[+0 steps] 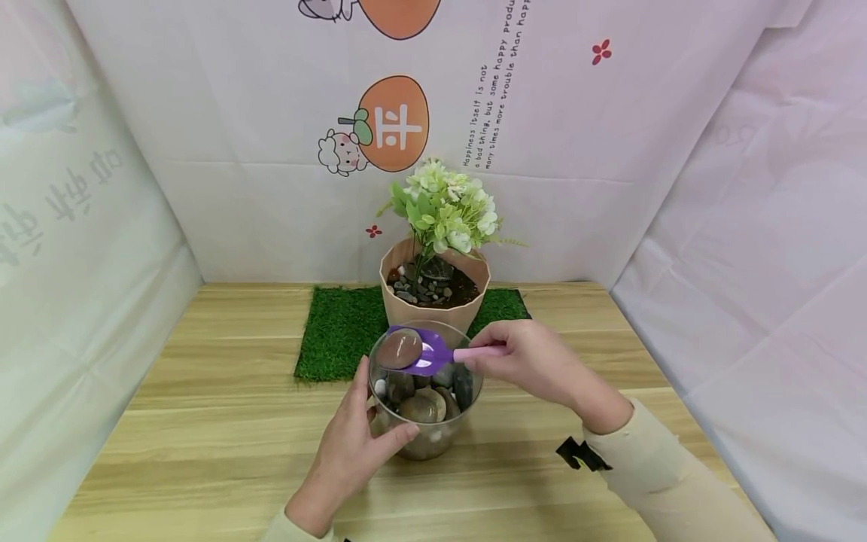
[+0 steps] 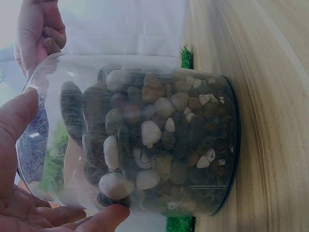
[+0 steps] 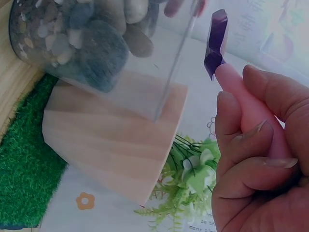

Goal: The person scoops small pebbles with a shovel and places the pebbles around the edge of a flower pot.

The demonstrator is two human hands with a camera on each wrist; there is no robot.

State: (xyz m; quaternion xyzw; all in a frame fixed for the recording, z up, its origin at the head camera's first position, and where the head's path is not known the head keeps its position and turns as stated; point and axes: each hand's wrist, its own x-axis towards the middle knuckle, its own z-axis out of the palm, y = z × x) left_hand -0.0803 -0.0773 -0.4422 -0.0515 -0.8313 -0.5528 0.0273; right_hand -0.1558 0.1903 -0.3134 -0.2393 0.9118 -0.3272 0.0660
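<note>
My right hand [image 1: 531, 360] grips the pink handle of a small trowel [image 3: 248, 104] with a purple blade. On that blade lies a smooth brown stone [image 1: 400, 349], over the mouth of a clear container [image 2: 154, 145]. Stones and pebbles in several sizes fill the container's lower part, large dark ones on top and small white and brown ones beneath. My left hand [image 1: 352, 436] holds the container at its left and near side, thumb at the rim and fingers spread along the wall.
Just behind the container stands a peach flowerpot [image 1: 433, 310] with soil, pebbles and a pale green flowering plant [image 1: 447, 211]. A green turf mat [image 1: 345, 331] lies under the pot on the wooden table [image 1: 223, 421]. White printed cloth [image 1: 271, 150] walls the back and sides.
</note>
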